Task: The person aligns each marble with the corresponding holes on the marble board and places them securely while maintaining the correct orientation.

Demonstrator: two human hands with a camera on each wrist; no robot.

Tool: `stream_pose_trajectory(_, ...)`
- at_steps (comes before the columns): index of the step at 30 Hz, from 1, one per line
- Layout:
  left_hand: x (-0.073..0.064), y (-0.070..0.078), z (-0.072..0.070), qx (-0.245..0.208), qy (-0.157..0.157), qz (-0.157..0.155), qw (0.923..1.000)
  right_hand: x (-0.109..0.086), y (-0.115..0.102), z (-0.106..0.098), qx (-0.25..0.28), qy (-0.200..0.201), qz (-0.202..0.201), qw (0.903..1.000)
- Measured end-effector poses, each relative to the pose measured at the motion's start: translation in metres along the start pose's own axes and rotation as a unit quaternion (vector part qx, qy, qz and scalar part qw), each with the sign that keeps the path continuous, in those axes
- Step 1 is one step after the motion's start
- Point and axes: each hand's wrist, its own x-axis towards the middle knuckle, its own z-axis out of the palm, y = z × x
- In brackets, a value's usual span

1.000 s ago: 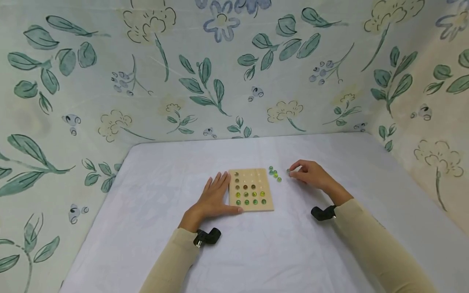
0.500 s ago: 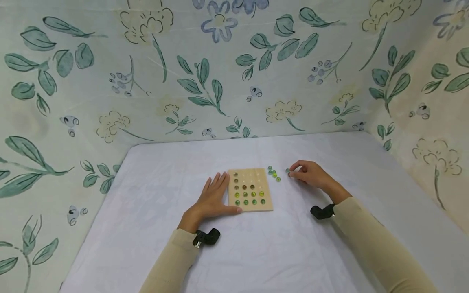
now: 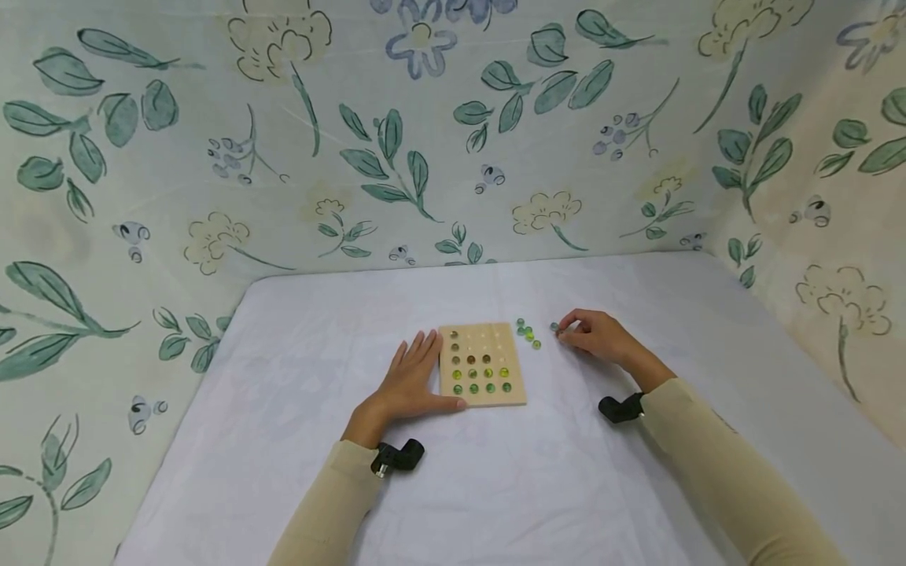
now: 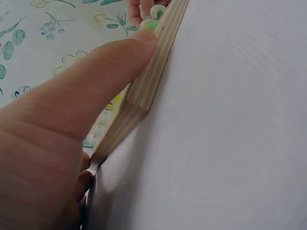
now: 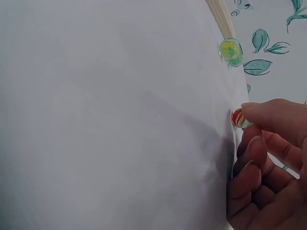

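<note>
My left hand [image 3: 406, 385] rests against a square wooden board [image 3: 488, 400], fingers straight along its left edge, thumb on the front edge. In the left wrist view the thumb [image 4: 120, 57] presses near the board's rim. Glass marbles sit in the board: a front row of green ones [image 3: 474, 389], a yellow-green row [image 3: 488, 373] behind, then several brownish ones [image 3: 470, 359] further back and left. Right of the board, my right hand [image 3: 602, 338] pinches a red-and-yellow striped marble [image 5: 237, 118] between thumb and fingers, at the cloth. A greenish marble [image 3: 554, 325] lies beside its fingertips.
Several loose green and yellow marbles [image 3: 529, 336] lie between the board's right edge and my right hand. White cloth [image 3: 495, 487] covers the table. A floral curtain [image 3: 425, 141] rises behind and at both sides. Each wrist wears a black camera mount [image 3: 620, 409].
My right fingers have shifted slightly, and the greenish marble beside their tips shows more plainly than before. The left hand and board stay in place; the head view has drifted a little.
</note>
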Motion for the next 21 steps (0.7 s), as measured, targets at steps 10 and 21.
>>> stream_pose_trajectory(10,-0.0010,0.0009,-0.0014,-0.003,0.003,0.005,1.0000,0.0010,-0.0034,0.0029,-0.019,0.004,0.012,0.9998)
stream_pose_trajectory(21,-0.0020,0.0013,-0.0009,0.006,0.002,0.001,1.0000,0.0013,-0.0032,0.0040,-0.026,0.003,0.010,0.9996)
